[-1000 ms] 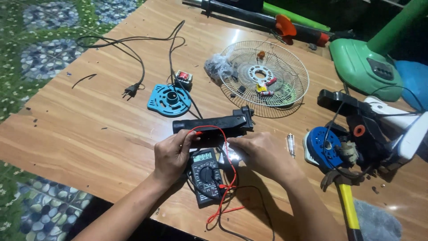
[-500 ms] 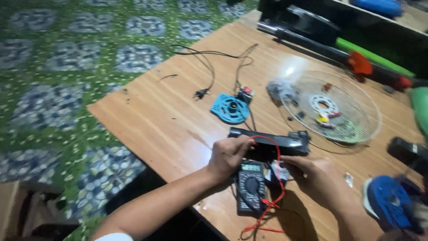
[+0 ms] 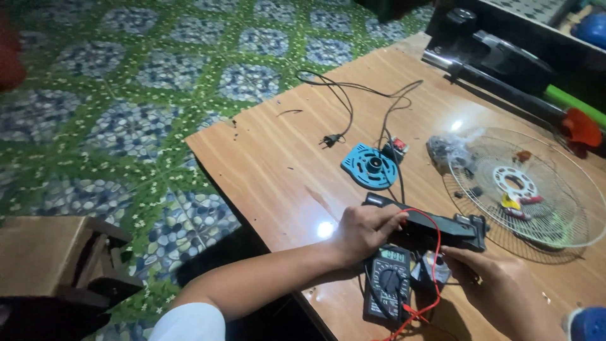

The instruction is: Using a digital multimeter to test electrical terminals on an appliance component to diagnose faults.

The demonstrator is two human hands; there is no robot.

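While our left hand (image 3: 366, 230) pressed down on the near end of the long black housing (image 3: 429, 224), its grip was curled loosely over the part and over the red probe lead (image 3: 434, 252) that looped across it. Our right hand (image 3: 499, 287) lay just beside it, fingers bent around a small grey component (image 3: 435, 268) below the housing; how tightly that grip closed we could not tell, since the fingertips were hidden. Between our two hands sat the black multimeter (image 3: 388, 281), flat on the bench (image 3: 271, 164), its display toward the housing and the red lead trailing past its lower corner.

Beyond the housing we had a round blue plastic cover (image 3: 370, 166) lying flat, with a small black switch block (image 3: 396, 150) just beside it. A black power cord (image 3: 353, 104) ran in loose loops from there toward the far edge, its plug (image 3: 329, 140) resting apart on bare wood. To the right lay a wire fan guard (image 3: 527, 189) holding a white ring and small coloured bits, with a crumpled clear bag (image 3: 449, 150) touching its rim. Past the bench edge we saw green and blue patterned floor (image 3: 126, 95).
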